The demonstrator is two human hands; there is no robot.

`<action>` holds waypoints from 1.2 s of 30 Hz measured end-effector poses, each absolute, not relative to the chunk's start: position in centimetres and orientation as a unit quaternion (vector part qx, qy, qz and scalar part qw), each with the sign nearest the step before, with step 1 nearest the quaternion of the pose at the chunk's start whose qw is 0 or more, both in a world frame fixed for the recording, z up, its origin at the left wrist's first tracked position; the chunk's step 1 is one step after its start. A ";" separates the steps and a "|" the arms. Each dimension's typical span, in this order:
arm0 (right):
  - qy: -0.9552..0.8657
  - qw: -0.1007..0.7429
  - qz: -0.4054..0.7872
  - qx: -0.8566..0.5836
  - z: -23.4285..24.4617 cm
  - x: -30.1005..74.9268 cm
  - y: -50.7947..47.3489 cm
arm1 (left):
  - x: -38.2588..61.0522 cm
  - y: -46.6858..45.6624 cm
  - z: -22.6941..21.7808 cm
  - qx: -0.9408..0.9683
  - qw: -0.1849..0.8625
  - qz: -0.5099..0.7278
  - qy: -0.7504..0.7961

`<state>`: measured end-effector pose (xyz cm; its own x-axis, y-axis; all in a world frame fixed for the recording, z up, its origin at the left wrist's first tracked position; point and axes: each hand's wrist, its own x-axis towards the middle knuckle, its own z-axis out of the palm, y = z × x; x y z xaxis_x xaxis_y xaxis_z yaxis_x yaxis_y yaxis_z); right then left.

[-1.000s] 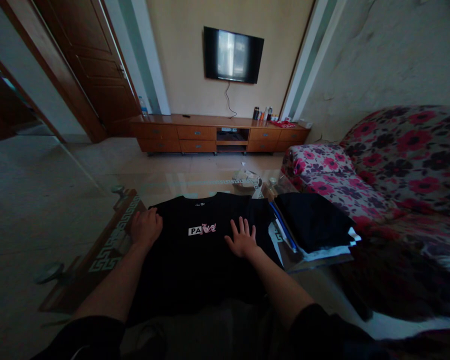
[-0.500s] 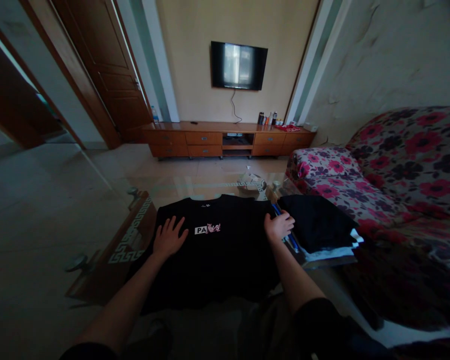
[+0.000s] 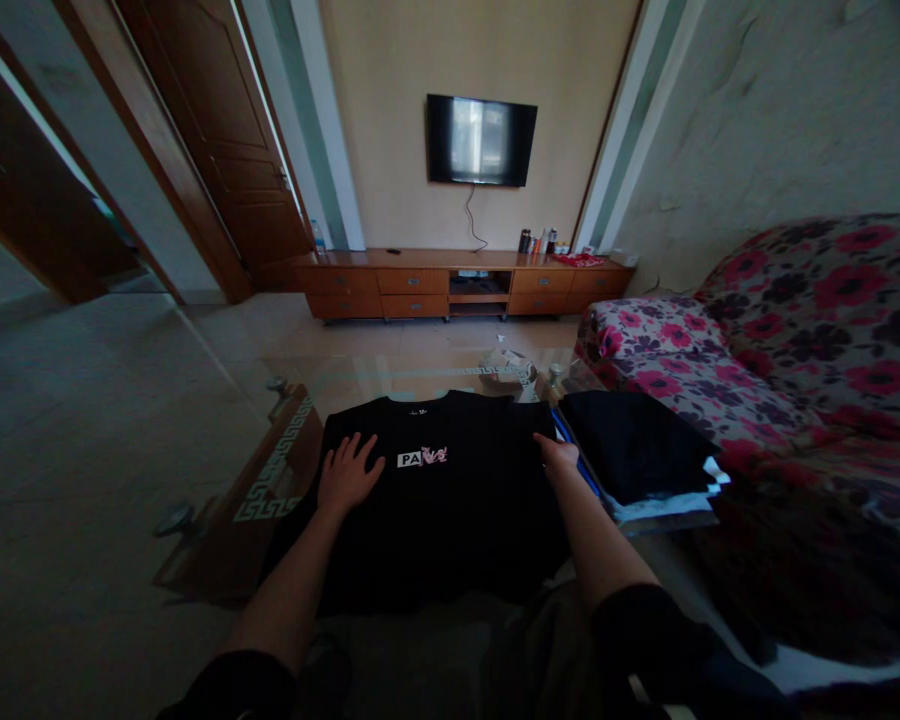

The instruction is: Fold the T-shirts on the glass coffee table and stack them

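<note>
A black T-shirt [image 3: 435,530] lies spread out on the glass coffee table [image 3: 345,372], with its neckline toward the far side. Its chest carries a small white and pink print with the letters "PA". My left hand [image 3: 349,475] rests flat on the shirt's left part, fingers spread. At the right edge of the shirt, my right hand [image 3: 559,458] is closed on the fabric, its thumb on top and the other fingers mostly hidden. Just right of that hand sits a stack of folded clothes [image 3: 637,445], black on top with white and blue layers below.
A sofa with a flowered cover [image 3: 772,360] stands close on the right. Beyond the table is a low wooden TV cabinet [image 3: 412,282] with bottles [image 3: 546,242] on it, under a wall-mounted television [image 3: 481,140]. A wooden door [image 3: 225,140] is at the far left.
My right hand has gone from open fingers beside the stack to closing on the shirt's right edge. My left hand stays flat on the shirt. The whole view has shifted slightly.
</note>
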<state>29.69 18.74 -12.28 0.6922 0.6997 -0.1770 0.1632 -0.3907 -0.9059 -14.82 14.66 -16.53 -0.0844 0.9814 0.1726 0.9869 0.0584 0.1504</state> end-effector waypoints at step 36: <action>-0.823 0.172 0.211 -0.499 -10.8 28.0 15.4 | -14.9 14.9 -16.7 -0.672 0.035 -0.104 -0.732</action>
